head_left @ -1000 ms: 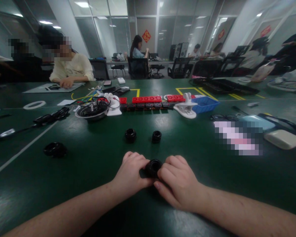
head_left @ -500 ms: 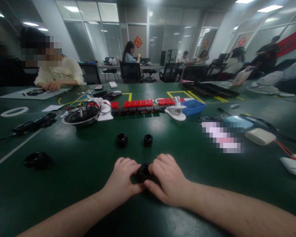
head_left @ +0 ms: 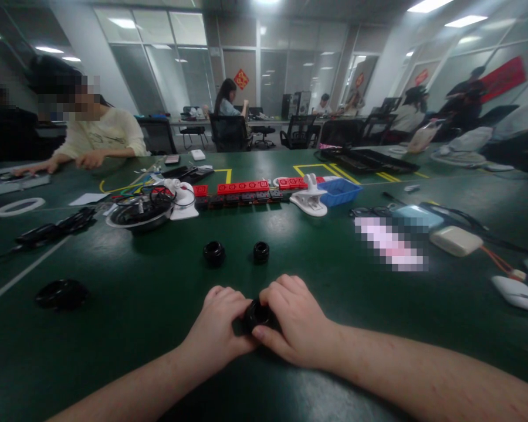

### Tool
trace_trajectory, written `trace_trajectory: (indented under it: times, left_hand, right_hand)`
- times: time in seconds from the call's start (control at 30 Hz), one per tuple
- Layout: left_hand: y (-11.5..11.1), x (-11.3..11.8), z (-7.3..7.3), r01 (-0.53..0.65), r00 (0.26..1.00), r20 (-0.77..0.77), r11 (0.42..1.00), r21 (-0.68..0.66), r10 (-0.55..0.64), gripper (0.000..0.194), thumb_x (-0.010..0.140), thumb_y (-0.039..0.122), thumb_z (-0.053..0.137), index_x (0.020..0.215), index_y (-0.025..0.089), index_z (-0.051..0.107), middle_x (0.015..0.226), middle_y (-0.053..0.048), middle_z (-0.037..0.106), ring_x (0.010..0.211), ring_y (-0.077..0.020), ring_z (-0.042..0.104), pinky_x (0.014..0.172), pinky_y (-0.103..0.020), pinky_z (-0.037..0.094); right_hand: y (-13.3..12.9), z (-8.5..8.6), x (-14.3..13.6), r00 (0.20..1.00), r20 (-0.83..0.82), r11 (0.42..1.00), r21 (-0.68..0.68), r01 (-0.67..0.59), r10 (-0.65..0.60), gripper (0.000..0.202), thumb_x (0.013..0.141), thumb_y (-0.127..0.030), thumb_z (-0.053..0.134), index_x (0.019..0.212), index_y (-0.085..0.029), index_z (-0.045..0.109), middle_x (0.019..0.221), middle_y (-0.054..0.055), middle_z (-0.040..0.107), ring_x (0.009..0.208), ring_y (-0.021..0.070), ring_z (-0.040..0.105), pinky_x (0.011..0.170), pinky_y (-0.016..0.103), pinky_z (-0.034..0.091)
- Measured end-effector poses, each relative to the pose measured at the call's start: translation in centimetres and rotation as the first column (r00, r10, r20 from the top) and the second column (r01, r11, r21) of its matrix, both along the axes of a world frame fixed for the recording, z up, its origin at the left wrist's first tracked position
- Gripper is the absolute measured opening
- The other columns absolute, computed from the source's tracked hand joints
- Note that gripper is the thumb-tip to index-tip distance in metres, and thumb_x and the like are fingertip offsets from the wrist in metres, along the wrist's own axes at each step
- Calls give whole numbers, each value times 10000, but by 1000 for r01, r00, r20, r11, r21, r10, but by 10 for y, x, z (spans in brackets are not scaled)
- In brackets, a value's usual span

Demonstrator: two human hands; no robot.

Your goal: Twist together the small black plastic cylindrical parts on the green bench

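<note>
silver bowl [head_left: 134, 227] is holding dark wires [head_left: 144, 205]; a blue bin [head_left: 345, 197] is standing beside a white clip [head_left: 310, 203]; left hand [head_left: 221, 322] and right hand [head_left: 291, 319] are pinching a black ring [head_left: 251, 317].

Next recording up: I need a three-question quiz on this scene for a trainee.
1. Besides the held coil, how many round black coils lie nearer the camera than the metal bowl?
2. What colour is the bin beside the right-hand white clip? A) red B) blue C) yellow
3. True or false: the person's left grip and right grip both touch the held coil.

Key: 1. Three: two ahead of the held coil, one far left. 2. B. 3. True.
</note>
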State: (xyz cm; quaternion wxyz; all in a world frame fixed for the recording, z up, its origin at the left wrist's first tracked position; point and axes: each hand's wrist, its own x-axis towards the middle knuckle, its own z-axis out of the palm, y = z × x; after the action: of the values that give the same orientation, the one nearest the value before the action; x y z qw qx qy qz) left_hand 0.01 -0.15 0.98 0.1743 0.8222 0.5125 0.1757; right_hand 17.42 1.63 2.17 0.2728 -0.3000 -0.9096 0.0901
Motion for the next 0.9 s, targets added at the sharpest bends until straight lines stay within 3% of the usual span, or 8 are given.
trace_trajectory:
  times: [0.17,0.33,0.6,0.9]
  left_hand:
    - [0,1,0,-2,999,-34,1000,-7,2,181,625,312,622,628,178,501,664,23,520,687,-167,470,715,-333,333]
    - [0,1,-2,-7,999,-43,1000,3,7,207,645,347,613,619,176,499,668,15,531,684,-167,475,731,-346,352]
    - [-1,1,-5,-34,999,-25,999,10,34,218,651,368,653,653,181,543,688,8,549,693,-177,486,759,-376,359]
    - [-2,4,0,-23,1000,-21,1000,-1,23,94,627,237,606,666,180,543,694,12,547,707,-177,489,764,-369,353]
  right_hand:
    - [-3,1,0,1000,24,1000,-11,6,-6,371,812,-458,406,902,-122,535,814,76,542,740,197,411,670,349,315]
    - [-6,4,1,997,0,997,1,-71,71,419,843,-459,337,988,-117,531,872,91,560,777,208,431,702,366,320]
    - [-8,3,0,993,34,994,0,-109,109,427,844,-479,336,1019,-131,512,889,90,565,791,206,439,714,362,323]
    - [-9,7,2,989,47,990,-8,-139,139,295,842,-190,315,1081,-114,470,998,90,572,822,200,420,742,367,326]
